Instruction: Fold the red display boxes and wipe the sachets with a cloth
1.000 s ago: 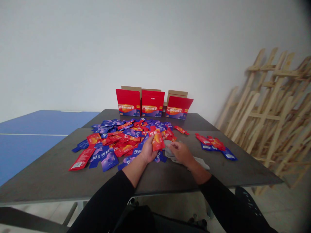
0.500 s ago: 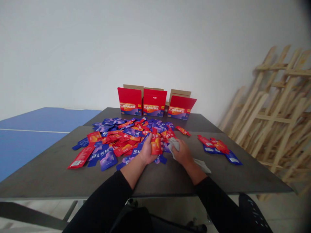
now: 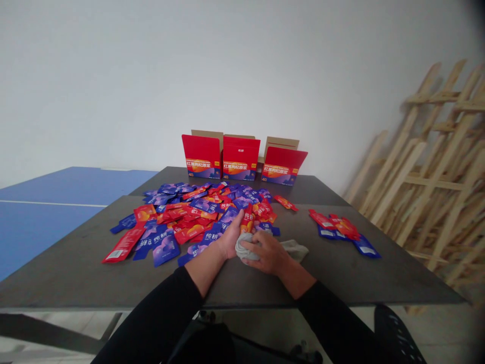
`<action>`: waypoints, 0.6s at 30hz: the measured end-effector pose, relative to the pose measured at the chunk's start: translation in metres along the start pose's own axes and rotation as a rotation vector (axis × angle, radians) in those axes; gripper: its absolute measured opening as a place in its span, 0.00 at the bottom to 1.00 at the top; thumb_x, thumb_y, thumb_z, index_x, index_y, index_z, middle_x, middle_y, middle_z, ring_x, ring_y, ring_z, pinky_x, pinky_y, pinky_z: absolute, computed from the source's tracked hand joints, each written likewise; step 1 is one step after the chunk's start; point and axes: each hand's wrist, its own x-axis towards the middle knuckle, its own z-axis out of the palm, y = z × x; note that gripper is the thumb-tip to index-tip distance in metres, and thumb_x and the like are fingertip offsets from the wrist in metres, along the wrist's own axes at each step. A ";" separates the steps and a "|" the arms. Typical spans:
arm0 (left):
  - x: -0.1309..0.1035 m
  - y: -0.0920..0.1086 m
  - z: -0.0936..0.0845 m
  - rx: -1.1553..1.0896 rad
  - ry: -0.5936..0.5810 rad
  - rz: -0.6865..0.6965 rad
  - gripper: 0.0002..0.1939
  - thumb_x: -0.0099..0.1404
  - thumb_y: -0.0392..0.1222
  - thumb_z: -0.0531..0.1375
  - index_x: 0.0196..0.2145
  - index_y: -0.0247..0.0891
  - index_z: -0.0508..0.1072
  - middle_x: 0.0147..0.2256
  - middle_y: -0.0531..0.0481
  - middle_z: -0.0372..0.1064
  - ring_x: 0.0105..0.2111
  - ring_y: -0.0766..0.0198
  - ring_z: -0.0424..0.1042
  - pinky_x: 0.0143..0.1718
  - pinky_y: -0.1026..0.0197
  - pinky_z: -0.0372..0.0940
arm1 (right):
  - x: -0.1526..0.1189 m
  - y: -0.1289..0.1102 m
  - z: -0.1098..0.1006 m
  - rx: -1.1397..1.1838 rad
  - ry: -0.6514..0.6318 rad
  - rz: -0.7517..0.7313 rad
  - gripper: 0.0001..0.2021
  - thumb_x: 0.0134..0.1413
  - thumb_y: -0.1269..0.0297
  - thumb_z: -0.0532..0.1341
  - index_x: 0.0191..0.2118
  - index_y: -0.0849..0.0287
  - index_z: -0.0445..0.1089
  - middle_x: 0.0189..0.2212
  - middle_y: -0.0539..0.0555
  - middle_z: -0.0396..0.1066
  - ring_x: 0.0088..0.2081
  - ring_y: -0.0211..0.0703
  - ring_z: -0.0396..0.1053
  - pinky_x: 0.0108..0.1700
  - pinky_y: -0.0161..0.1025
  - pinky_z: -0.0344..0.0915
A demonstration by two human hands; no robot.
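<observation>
A red pouch (image 3: pixel 247 219) with an orange fruit print is in my left hand (image 3: pixel 229 239), its upper part showing above the fingers. My right hand (image 3: pixel 268 252) grips a light grey cloth (image 3: pixel 246 246) and presses it against the pouch's lower part, which the cloth hides. The cloth's loose end trails out to the right behind my right wrist. Just beyond my hands lies a broad heap of red pouches (image 3: pixel 189 217) and blue-purple pouches (image 3: pixel 166 247), overlapping at many angles.
Three open red cartons, the left (image 3: pixel 203 157), middle (image 3: pixel 241 159) and right (image 3: pixel 283 167), stand at the table's back. A smaller group of red and blue pouches (image 3: pixel 343 230) lies at the right. Wooden frames (image 3: pixel 428 167) lean on the wall; a blue table (image 3: pixel 68 202) adjoins at left.
My right hand has moved left and toward me with the cloth, from beside the pouch onto its lower part. The left hand still holds the pouch, slightly shifted.
</observation>
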 end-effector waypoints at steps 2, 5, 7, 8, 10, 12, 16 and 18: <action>0.000 -0.001 -0.001 0.004 -0.033 -0.042 0.33 0.62 0.69 0.52 0.38 0.32 0.75 0.24 0.46 0.70 0.23 0.61 0.70 0.28 0.60 0.65 | 0.001 0.000 0.002 -0.028 0.031 -0.031 0.17 0.56 0.56 0.62 0.50 0.53 0.72 0.36 0.55 0.65 0.37 0.44 0.61 0.41 0.41 0.63; -0.001 -0.004 0.000 0.006 -0.069 -0.069 0.34 0.63 0.68 0.50 0.40 0.31 0.75 0.25 0.45 0.71 0.24 0.59 0.71 0.30 0.59 0.66 | 0.001 0.001 0.003 -0.063 0.061 -0.049 0.15 0.54 0.60 0.64 0.48 0.53 0.72 0.35 0.54 0.63 0.37 0.43 0.61 0.40 0.40 0.62; -0.002 -0.007 0.001 0.014 -0.104 -0.088 0.33 0.64 0.67 0.50 0.40 0.31 0.75 0.27 0.44 0.72 0.25 0.59 0.72 0.31 0.60 0.66 | 0.000 0.001 0.003 -0.071 0.085 -0.049 0.14 0.53 0.61 0.64 0.47 0.53 0.72 0.35 0.54 0.62 0.36 0.43 0.60 0.40 0.41 0.63; -0.003 -0.009 0.001 0.024 -0.122 -0.095 0.32 0.65 0.66 0.50 0.40 0.31 0.75 0.28 0.44 0.72 0.26 0.59 0.72 0.31 0.60 0.66 | 0.000 0.002 0.003 -0.073 0.104 -0.036 0.13 0.54 0.62 0.64 0.46 0.54 0.72 0.35 0.54 0.62 0.36 0.43 0.60 0.40 0.41 0.63; -0.004 -0.012 0.004 0.047 -0.136 -0.083 0.30 0.66 0.63 0.50 0.38 0.31 0.75 0.29 0.43 0.73 0.27 0.60 0.73 0.32 0.61 0.66 | -0.001 0.004 0.004 -0.078 0.152 0.023 0.12 0.54 0.63 0.62 0.46 0.55 0.72 0.35 0.54 0.61 0.37 0.44 0.61 0.39 0.41 0.64; -0.005 -0.015 0.006 0.070 -0.115 -0.040 0.26 0.68 0.59 0.51 0.36 0.31 0.74 0.28 0.45 0.72 0.28 0.61 0.73 0.32 0.62 0.66 | -0.003 0.008 0.005 -0.088 0.210 0.116 0.12 0.55 0.65 0.61 0.46 0.57 0.71 0.37 0.55 0.60 0.37 0.44 0.61 0.39 0.41 0.66; -0.006 -0.020 0.006 0.177 -0.062 -0.039 0.25 0.67 0.61 0.52 0.38 0.34 0.73 0.26 0.49 0.71 0.23 0.66 0.70 0.24 0.66 0.62 | -0.004 0.016 0.007 -0.123 0.323 0.305 0.13 0.56 0.65 0.59 0.48 0.58 0.69 0.42 0.58 0.59 0.42 0.47 0.63 0.43 0.45 0.69; -0.006 -0.021 0.004 0.250 -0.049 -0.074 0.26 0.65 0.63 0.53 0.39 0.35 0.73 0.26 0.49 0.71 0.22 0.66 0.69 0.21 0.67 0.60 | -0.003 0.019 0.006 -0.127 0.373 0.382 0.13 0.57 0.64 0.59 0.48 0.59 0.69 0.44 0.59 0.59 0.44 0.48 0.63 0.45 0.47 0.69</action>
